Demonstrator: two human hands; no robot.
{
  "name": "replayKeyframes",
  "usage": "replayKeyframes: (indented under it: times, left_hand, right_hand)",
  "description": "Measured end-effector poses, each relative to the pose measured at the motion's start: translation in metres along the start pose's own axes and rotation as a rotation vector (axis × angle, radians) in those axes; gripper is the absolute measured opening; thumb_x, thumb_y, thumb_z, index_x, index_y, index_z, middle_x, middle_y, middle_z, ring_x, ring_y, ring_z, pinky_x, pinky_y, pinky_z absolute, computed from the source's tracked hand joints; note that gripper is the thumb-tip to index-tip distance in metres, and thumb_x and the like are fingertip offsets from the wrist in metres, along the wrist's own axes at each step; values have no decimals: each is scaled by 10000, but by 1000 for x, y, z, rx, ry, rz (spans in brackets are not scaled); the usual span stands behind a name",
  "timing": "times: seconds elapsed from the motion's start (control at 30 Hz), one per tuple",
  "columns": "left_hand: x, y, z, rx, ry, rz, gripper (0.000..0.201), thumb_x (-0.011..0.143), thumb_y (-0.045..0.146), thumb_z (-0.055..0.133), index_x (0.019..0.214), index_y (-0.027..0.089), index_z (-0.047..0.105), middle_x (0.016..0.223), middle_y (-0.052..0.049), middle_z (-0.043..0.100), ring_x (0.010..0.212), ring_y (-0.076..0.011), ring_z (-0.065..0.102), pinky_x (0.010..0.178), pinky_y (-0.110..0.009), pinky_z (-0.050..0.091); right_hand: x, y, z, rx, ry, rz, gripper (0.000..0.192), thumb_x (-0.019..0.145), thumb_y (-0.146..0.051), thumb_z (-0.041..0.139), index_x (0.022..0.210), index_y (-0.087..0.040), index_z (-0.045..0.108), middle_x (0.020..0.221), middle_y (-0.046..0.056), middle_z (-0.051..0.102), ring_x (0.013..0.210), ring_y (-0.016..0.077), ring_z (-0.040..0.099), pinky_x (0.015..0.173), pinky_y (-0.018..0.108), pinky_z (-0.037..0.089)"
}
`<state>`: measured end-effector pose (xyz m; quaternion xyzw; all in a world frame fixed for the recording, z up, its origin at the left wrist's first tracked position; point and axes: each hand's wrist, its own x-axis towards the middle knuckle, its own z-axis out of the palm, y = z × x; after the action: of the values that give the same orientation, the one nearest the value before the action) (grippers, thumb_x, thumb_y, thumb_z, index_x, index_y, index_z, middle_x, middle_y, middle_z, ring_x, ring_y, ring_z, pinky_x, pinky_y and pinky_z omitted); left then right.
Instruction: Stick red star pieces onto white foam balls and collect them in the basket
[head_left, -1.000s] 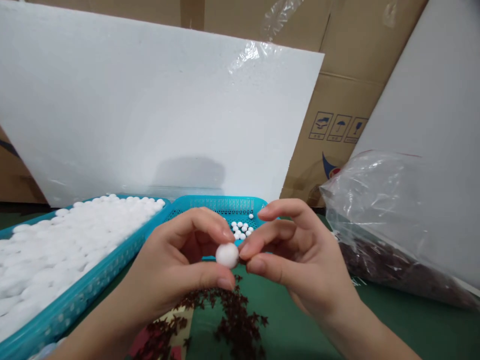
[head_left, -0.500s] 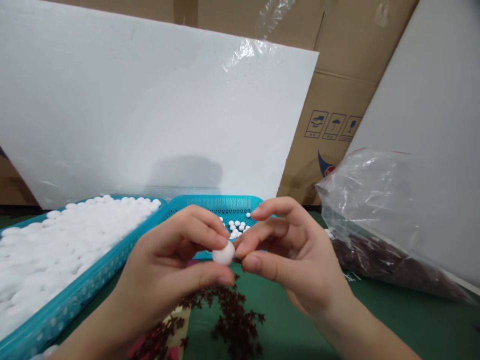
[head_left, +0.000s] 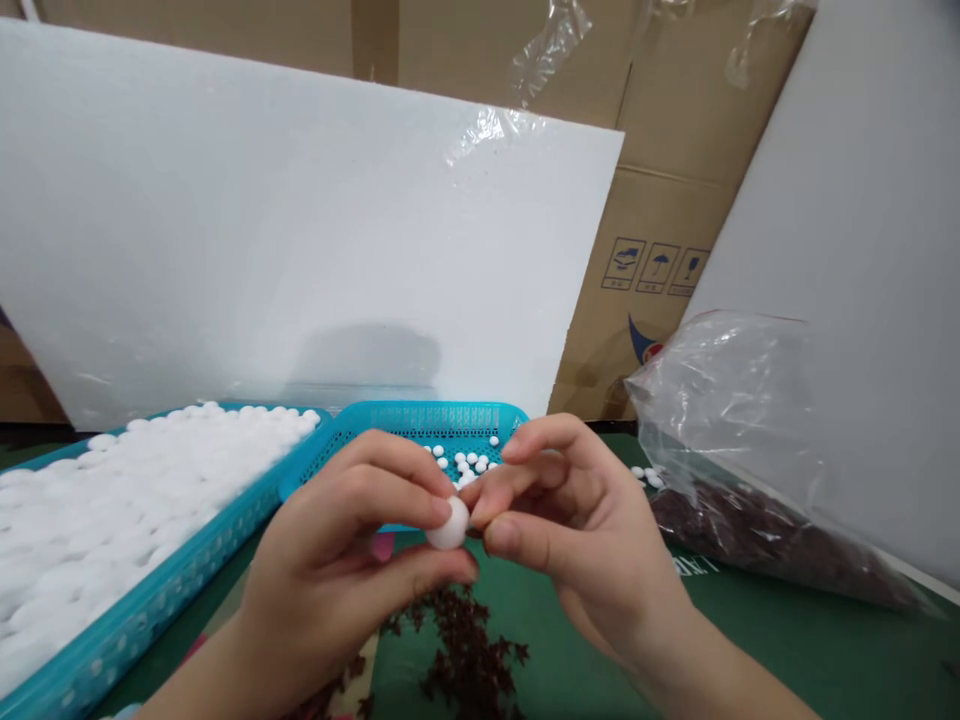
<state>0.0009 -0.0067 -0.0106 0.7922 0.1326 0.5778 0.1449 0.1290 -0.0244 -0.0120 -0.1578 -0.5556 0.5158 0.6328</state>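
Observation:
My left hand (head_left: 345, 560) pinches a small white fluffy ball (head_left: 448, 524) between thumb and forefinger, just above the table. My right hand (head_left: 577, 540) meets it from the right, its fingertips pressed against the ball's side; whether they hold something small there is hidden. Below both hands lies a heap of dark red star-shaped pieces (head_left: 469, 655) on the green table top.
A teal basket (head_left: 150, 610) full of white balls stands at the left. Behind the hands a second teal basket (head_left: 420, 418) holds several small white beads. At the right lies a clear plastic bag (head_left: 757, 470) of dark red pieces. White foam boards (head_left: 300, 230) and cardboard boxes stand behind.
Both hands have drifted slightly lower and closer together, the right fingertips closing onto the ball. The view has tilted a little.

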Motion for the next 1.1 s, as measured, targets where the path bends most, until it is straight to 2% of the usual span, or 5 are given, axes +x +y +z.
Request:
replayKeyframes:
  times: [0.4,0.7,0.77,0.97,1.1]
  left_hand:
    - [-3,-1,2,70,17,139,337,560,93,566,804,323,528,641,33,467,650,-94,511,547,-155,487]
    - [-10,11,8,-401,-14,-497,179,599,93,524,509,247,528,662,49,542,652,-130,560,491,-201,506]
    - [-13,10,9,-493,42,-546,146,592,174,545,457,215,509,669,42,545,639,-138,560,455,-184,496]
    - [-18,4,12,-185,122,-197,100,624,206,495,601,290,546,683,49,562,457,-81,508,348,-131,442]
    - [-19,7,13,-53,85,-155,114,630,212,481,616,303,549,667,47,545,405,-63,472,299,-118,390]
  right_hand:
    - [-1,1,4,76,64,-9,255,424,-52,645,557,-219,504,474,-68,566,536,69,554,499,146,451]
    - [-2,2,6,145,62,-52,247,391,-28,660,503,-206,531,481,-62,583,486,49,541,460,111,450]
    - [-2,2,6,120,83,-68,243,382,-31,663,489,-206,533,480,-58,579,480,58,540,452,125,453]
    - [-4,1,6,47,88,-60,239,387,-41,663,504,-205,535,485,-55,572,442,62,534,407,129,440]
    - [-4,0,5,-2,88,-71,237,393,-46,665,515,-200,532,468,-55,563,438,62,532,407,123,434]
